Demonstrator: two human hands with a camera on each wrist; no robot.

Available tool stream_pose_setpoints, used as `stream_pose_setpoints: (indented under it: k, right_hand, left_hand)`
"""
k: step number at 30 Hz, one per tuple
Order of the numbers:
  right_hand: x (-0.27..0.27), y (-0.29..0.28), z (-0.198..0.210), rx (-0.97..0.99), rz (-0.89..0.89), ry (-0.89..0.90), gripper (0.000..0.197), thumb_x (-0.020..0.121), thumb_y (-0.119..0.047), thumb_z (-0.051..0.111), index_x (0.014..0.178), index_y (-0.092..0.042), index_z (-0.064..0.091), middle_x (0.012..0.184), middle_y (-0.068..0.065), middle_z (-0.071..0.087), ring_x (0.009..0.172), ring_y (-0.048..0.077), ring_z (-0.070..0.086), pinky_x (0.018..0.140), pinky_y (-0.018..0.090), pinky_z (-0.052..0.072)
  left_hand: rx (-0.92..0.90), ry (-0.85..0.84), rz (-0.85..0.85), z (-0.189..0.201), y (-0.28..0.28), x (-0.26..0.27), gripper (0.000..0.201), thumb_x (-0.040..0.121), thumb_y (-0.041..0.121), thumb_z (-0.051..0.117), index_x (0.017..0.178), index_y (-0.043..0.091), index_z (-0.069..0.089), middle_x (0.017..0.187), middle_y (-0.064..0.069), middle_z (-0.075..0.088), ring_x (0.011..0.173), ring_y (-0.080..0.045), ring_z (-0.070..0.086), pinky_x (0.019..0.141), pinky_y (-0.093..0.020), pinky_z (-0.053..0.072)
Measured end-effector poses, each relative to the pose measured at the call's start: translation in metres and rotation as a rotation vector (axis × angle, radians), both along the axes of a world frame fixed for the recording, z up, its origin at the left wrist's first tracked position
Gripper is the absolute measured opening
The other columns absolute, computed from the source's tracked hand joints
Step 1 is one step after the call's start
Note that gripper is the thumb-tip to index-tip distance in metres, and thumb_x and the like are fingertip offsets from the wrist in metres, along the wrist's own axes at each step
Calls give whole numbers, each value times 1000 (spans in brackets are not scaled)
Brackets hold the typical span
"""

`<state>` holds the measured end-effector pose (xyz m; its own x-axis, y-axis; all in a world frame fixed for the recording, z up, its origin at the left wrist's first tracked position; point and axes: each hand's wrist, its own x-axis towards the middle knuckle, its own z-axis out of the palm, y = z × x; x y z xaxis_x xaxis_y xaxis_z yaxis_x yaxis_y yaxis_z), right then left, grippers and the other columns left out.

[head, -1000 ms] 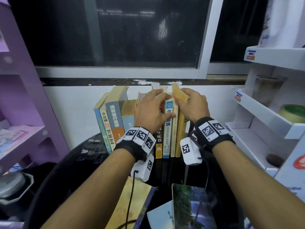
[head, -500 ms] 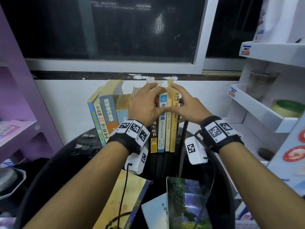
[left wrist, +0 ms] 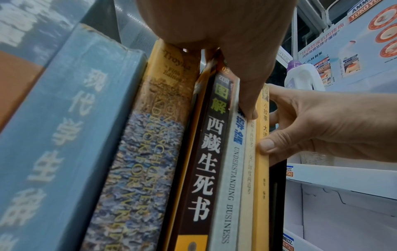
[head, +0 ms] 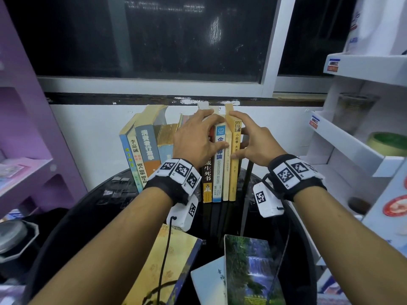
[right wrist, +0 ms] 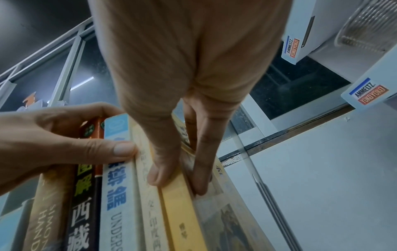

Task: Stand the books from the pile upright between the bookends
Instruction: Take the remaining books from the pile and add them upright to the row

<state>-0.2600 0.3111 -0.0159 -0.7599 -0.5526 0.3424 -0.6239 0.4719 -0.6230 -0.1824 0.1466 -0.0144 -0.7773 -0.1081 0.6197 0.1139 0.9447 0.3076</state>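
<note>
A row of books [head: 145, 150] stands upright on the black round table [head: 105, 199] against the wall. My left hand [head: 211, 128] curls over the tops of the dark brown book [head: 207, 172] and the white-and-blue book [head: 218, 168], thumb [left wrist: 247, 103] on the white spine. My right hand [head: 239, 137] pinches the yellow book [head: 234, 172] at the row's right end, thumb [right wrist: 163, 169] on its spine, fingers on its cover. A thin black bookend [head: 248, 172] stands just right of it. Three books lie flat near me: yellow-covered [head: 176, 260], white [head: 209, 282], waterfall-covered [head: 248, 271].
White shelves [head: 343, 137] with a glass jar [head: 354, 111] and a tape roll [head: 389, 143] stand close on the right. A purple shelf unit [head: 28, 133] is on the left. The window sill [head: 154, 99] runs just above the books. Cables hang from both wrists.
The yellow book, tilted at the top a second ago, now stands straight against the row. My right hand has slid down its side; my left hand stays on the book tops.
</note>
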Motion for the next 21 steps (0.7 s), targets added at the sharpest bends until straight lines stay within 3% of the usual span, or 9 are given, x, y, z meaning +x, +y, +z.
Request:
stream_pose_setpoints:
  k: [3,12,21]
  right_hand:
    - [-1,-1,0,-13,5,-3,100,72,2,79,143,-42,26,122,5,63,83,12,70,64,20,58]
    - [-3,-2,-1,-16,-12,-15,99,72,2,79,141,-45,26,125,7,60,83,14,70,60,21,58]
    - [1,-3,-5,-27,-30,-19,98,73,2,79,139,-48,25,125,7,60,85,17,71,68,32,62]
  left_hand:
    - [-8,6,1,0,0,0,56,75,51,73,126,36,53,142,14,43,127,-10,42,82,-29,28]
    - [-12,6,7,0,-1,0,56,75,51,73,125,37,53,141,14,43,126,-10,43,81,-29,27]
    - [-12,17,4,-2,-2,-2,55,74,52,73,123,37,53,140,14,45,126,-11,44,80,-30,28]
